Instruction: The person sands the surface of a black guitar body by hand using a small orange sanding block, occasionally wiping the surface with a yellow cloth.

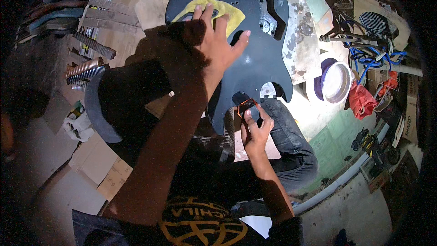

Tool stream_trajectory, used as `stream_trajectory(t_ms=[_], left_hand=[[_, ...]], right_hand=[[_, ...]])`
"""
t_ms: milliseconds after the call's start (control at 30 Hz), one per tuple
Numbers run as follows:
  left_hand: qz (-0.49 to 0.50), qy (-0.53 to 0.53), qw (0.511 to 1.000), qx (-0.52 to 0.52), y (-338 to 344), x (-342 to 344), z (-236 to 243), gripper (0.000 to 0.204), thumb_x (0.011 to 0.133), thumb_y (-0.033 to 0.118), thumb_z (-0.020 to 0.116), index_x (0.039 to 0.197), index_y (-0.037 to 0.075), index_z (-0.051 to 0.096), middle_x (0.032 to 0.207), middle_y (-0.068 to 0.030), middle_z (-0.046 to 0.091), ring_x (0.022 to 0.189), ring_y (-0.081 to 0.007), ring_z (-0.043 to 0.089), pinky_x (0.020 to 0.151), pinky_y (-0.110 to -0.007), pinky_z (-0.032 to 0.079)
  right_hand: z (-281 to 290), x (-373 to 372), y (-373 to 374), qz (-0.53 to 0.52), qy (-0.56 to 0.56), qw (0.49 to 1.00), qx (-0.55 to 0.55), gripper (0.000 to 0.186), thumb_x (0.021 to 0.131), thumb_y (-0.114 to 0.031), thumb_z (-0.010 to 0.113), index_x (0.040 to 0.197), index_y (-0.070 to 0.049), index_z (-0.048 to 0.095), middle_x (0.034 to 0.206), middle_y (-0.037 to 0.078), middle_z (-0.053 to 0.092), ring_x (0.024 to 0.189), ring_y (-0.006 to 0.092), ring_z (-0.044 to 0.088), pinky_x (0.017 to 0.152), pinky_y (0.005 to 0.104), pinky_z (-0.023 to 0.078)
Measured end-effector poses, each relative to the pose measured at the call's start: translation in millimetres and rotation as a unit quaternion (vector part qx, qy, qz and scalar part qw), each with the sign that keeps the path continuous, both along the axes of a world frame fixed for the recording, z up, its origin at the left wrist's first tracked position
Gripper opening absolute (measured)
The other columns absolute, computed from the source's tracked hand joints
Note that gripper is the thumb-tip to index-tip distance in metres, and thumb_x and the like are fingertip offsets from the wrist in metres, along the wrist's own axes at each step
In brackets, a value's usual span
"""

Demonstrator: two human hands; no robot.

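A dark grey electric guitar body (248, 64) lies in front of me, its rounded end far and its two horns toward me. My left hand (216, 43) rests flat near its far left side, fingers spread over a yellow cloth (234, 16) that is pressed on the surface. At the near end, between the horns, my right hand (257, 132) is closed in a pinch. Between its thumb and fingers is a small dark piece with orange edging (246, 106), touching or right beside the body's edge; its kind is unclear. Cut-out cavities show on the body's right side.
A round white bucket (337, 82) stands to the right, beside a red plastic bag (362, 102) and tangled blue cable (362, 64). My bent leg (291, 146) is under the near right. Cardboard (100, 164) lies at left, below a dark round-edged seat (102, 105).
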State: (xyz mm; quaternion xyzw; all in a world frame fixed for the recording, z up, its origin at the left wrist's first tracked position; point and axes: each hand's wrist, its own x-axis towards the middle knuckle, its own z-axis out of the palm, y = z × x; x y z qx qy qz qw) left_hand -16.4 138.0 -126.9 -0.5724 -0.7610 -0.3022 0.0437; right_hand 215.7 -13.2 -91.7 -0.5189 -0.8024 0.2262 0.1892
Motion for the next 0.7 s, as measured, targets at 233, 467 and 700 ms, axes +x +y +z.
stream_trajectory(t_ms=[233,467,700], left_hand=[[0.004,0.015,1.0,0.019,0.5,1.6,-6.4,0.057,0.078,0.053,0.078,0.114,0.009,0.069,0.139,-0.0183,0.051,0.135,-0.0405,0.041,0.11,-0.059,0.033],[0.01,0.024,1.0,0.003,-3.6,3.0,-4.3,0.058,0.079,0.055,0.077,0.114,0.01,0.069,0.138,-0.0181,0.051,0.135,-0.04,0.04,0.109,-0.059,0.032],[0.013,0.038,0.999,-0.007,-0.1,3.5,-1.5,0.059,0.079,0.056,0.076,0.115,0.009,0.068,0.138,-0.0189,0.051,0.135,-0.0415,0.041,0.109,-0.059,0.033]], right_hand=[[-10.7,-4.2,3.8,0.005,0.004,1.0,0.024,0.054,0.079,-0.008,0.078,0.128,-0.027,0.069,0.136,0.023,0.058,0.108,0.0397,0.056,0.091,0.0487,0.04],[-0.6,-25.5,16.6,0.0,0.0,1.0,0.012,0.051,0.078,-0.008,0.078,0.125,-0.027,0.069,0.133,0.024,0.06,0.108,0.0393,0.056,0.088,0.0486,0.041],[1.2,-39.7,25.8,-0.007,-0.01,1.0,0.012,0.059,0.077,-0.008,0.079,0.131,-0.029,0.067,0.133,0.024,0.059,0.109,0.0409,0.057,0.087,0.0482,0.041]])
